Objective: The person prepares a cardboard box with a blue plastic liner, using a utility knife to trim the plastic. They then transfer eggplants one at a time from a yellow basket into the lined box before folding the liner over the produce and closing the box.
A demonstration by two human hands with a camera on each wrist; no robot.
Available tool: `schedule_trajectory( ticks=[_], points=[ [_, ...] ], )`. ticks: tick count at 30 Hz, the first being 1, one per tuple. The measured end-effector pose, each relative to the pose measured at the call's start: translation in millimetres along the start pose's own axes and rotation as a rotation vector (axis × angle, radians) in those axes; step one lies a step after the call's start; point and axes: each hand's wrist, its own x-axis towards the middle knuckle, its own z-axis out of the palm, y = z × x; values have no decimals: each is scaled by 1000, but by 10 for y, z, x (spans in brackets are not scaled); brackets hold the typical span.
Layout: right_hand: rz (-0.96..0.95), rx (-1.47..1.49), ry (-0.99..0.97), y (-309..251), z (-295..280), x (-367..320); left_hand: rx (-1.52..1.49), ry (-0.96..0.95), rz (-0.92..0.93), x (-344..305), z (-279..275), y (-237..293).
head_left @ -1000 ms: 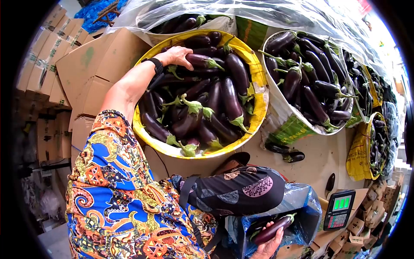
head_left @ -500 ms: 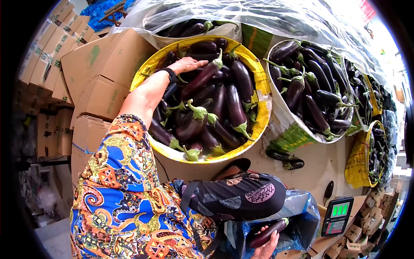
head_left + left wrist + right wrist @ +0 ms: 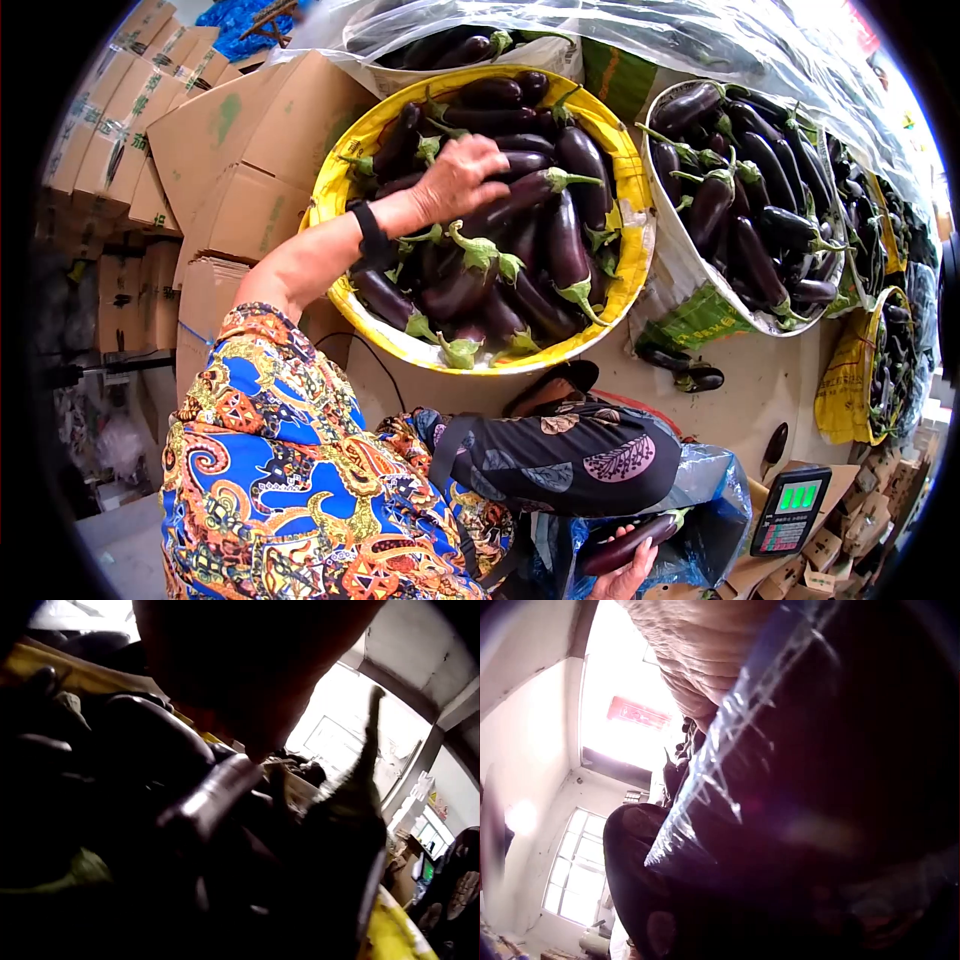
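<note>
My left hand [image 3: 456, 182], a dark band at its wrist, hovers over purple eggplants in the yellow-rimmed round container [image 3: 630, 215]. Its fingers are loosely bent. Just beside and below them lies an eggplant [image 3: 515, 200], its green stem toward the right. In the left wrist view the left hand [image 3: 251, 667] is a dark shape above the eggplants [image 3: 154, 727]. At the lower edge of the head view, my right hand [image 3: 628, 575] grips an eggplant [image 3: 622, 548] inside a blue plastic bag [image 3: 735, 510]. The right wrist view shows the right hand [image 3: 705, 652] against the bag's edge [image 3: 705, 776].
A white-rimmed sack [image 3: 655, 235] of eggplants stands right of the container, with a yellow sack [image 3: 845, 385] beyond. Loose eggplants [image 3: 698, 379] lie on the floor. A scale display [image 3: 797, 500] is lit at lower right. Cardboard boxes [image 3: 240, 215] stand at the left.
My left hand has moved from the container's upper left toward its middle. The eggplant beside it was tilted stem-up and now lies flatter. My right hand keeps its grip on the eggplant in the bag.
</note>
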Motion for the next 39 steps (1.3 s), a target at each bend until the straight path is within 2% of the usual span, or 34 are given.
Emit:
schedule_trajectory(
  ticks=[1,2,4,5,6,8,10,11,13,14,15,16,18,19,20,22,23,24,26,28,29,30,32,33,34,35,36,38,39],
  points=[
    [-32,-25,6,-27,82,-38,-70,-74,31,-81,74,37],
    [-66,-49,13,-46,139,-55,-89,-268,-186,-186,136,124],
    [-98,-112,23,-18,140,-10,-129,-258,-298,-395,346,68],
    [-117,-142,36,-3,124,15,-151,-344,-412,-358,276,133],
    [-117,-177,56,8,116,32,-114,-424,-408,-348,332,38],
    [-486,-912,-46,136,-150,133,-416,-323,-428,-290,209,-10],
    [-312,-449,6,255,-131,180,-740,-239,-616,-204,-9,28],
    [-224,-220,25,272,-86,182,-996,-212,-720,-150,-144,52],
    [-275,-362,40,309,-103,197,-1404,-119,-949,-77,-492,174],
    [-300,-435,46,329,-122,209,-1638,-79,-848,-82,-636,273],
    [-350,-519,28,345,-164,244,-1670,-91,-861,-63,-823,505],
    [-368,-637,119,258,-37,179,-1707,-102,-874,-57,-969,761],
    [-408,-868,300,37,256,-28,-1789,-250,-753,-73,-1219,1228],
    [-546,-721,381,28,364,-108,-1677,-375,-686,-50,-1316,1401],
    [-594,-943,505,-164,646,-330,-1563,-495,-622,-56,-1351,1562],
    [-660,-873,406,-259,709,-443,-1524,-470,-357,-116,-1127,1877],
    [-523,-630,186,-265,585,-418,-1592,-522,-351,-112,-1125,1986],
    [-511,-521,52,-323,718,-523,-1664,-578,-345,-106,-1135,2124],
    [-479,-298,-209,-419,1055,-743,-1598,-675,-20,-70,-1084,2602],
    [-481,-18,-401,-391,1300,-747,-1643,-796,132,-72,-1059,2872],
    [-557,-24,-528,-473,1495,-815,-1700,-714,184,-140,-985,3006],
    [-478,131,-537,-527,1589,-911,-1697,-719,169,-154,-972,3059],
    [-448,353,-540,-318,1462,-668,-1700,-675,142,-183,-907,2985],
    [-457,261,-509,-313,1382,-620,-1607,-606,129,-142,-907,2844],
    [-424,275,-504,-315,1327,-629,-1508,-417,83,-155,-797,2729],
    [-406,311,-538,-308,1287,-585,-1259,-320,70,-120,-740,2541],
    [-389,347,-570,-290,1241,-528,-1014,-204,141,-115,-565,2343],
    [-309,400,-536,-264,1172,-496,-481,-176,129,-174,-236,1942],
    [-268,428,-526,-241,1156,-479,-286,-294,122,-215,-150,1782]
  ],
)
